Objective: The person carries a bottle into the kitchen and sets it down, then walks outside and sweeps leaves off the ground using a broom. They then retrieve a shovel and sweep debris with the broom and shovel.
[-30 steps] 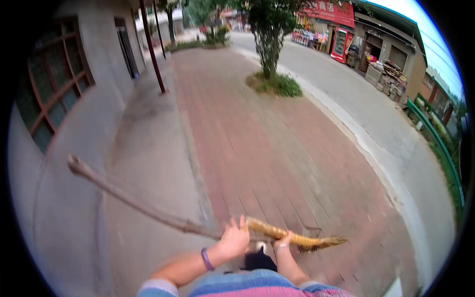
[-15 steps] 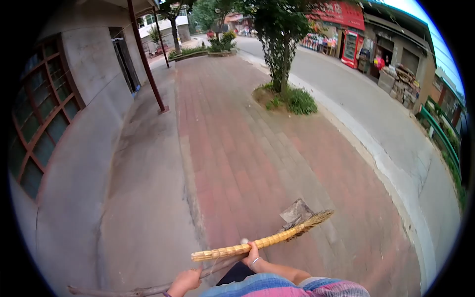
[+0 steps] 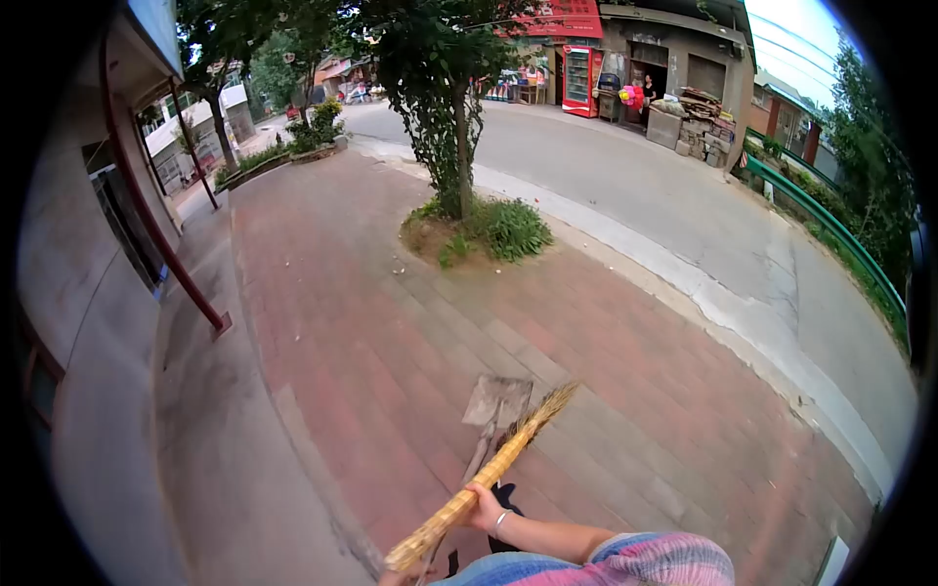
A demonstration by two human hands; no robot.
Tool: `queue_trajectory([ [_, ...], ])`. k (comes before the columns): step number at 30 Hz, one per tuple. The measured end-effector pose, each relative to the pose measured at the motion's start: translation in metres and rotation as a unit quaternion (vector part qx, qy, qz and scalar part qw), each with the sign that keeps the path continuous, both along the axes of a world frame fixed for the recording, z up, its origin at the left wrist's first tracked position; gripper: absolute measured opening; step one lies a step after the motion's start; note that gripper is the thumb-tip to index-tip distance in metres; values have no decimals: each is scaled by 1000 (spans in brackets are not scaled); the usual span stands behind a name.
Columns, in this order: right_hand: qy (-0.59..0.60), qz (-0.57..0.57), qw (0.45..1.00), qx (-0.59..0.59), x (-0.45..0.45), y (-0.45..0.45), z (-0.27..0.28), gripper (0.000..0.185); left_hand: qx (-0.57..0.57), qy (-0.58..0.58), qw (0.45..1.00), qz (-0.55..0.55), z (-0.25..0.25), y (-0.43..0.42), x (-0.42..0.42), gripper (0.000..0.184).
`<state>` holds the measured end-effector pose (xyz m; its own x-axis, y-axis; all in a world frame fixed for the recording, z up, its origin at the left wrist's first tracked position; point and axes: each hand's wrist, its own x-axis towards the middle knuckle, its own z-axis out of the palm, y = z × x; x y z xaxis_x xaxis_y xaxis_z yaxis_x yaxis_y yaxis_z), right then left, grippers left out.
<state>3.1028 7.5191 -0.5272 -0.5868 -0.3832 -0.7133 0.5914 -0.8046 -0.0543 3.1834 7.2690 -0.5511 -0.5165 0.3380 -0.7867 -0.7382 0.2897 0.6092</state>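
My right hand (image 3: 482, 508), with a bracelet at the wrist, is closed round a straw broom (image 3: 510, 451). The broom slants up to the right, its bristles away from me. Beneath it runs a shovel (image 3: 499, 398) with a flat, dull grey blade and a wooden handle, the blade low over the paving. Whether my right hand also grips this handle is hidden. At the bottom edge shows a small part of my left hand (image 3: 393, 578), at the shovel handle by the broom's butt end; its fingers are mostly hidden.
Red and grey paving (image 3: 391, 332) stretches ahead. A tree (image 3: 461, 146) grows from a planted patch (image 3: 508, 230). On the left stands a building with a red post (image 3: 161, 195). The road (image 3: 625, 176) lies right, with a green guardrail (image 3: 831, 230). A person (image 3: 648, 90) is at a far doorway.
My view has turned to the right. The broom and shovel now point more steeply forward, and my left hand has dropped mostly out of the frame. My right hand keeps hold of the broom.
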Motion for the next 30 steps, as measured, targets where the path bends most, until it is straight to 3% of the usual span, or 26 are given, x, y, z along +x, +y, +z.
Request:
queue_trajectory([
  [1,-42,-11,999,-26,-39,9,1,27,-25,2,1000,12,2,-2,-29,19],
  [3,-45,-102,989,-98,-132,18,-1,40,-83,24,996,30,22,-11,-86,21],
  [5,2,-199,971,-135,-214,21,1,34,-146,44,988,39,56,-35,-130,24],
  [7,30,-233,964,-125,-301,31,48,28,-184,63,979,59,86,-59,-177,27],
  [9,-117,-180,919,-329,-373,36,65,24,-210,74,971,83,102,-83,-219,30],
  [11,-190,-171,917,-307,-429,23,95,26,-228,77,964,109,105,-101,-252,33],
  [12,-136,-83,939,-306,-466,16,66,27,-234,75,962,121,105,-117,-271,34],
  [13,-94,-42,955,-277,-491,2,77,29,-235,72,961,130,103,-131,-291,36],
  [15,-74,54,969,-229,-561,-12,45,33,-236,83,958,141,95,-163,-335,39],
  [17,-48,67,990,-117,-615,-19,36,39,-264,115,948,134,92,-189,-381,42],
  [20,-66,54,995,-50,-691,-24,22,38,-365,152,914,90,108,-230,-491,17],
  [21,-71,55,996,-10,-708,-20,23,37,-330,87,933,114,112,-240,-525,21],
  [24,-126,121,979,107,-759,-19,4,38,-285,49,948,135,107,-281,-625,22],
  [25,-149,144,967,147,-776,-14,-13,35,-265,35,950,160,99,-296,-658,22],
  [29,-100,335,924,154,-835,62,-187,27,-128,-2,957,261,32,-347,-777,24],
  [30,-96,363,908,186,-859,45,-177,27,-161,20,962,220,2,-364,-809,27],
])
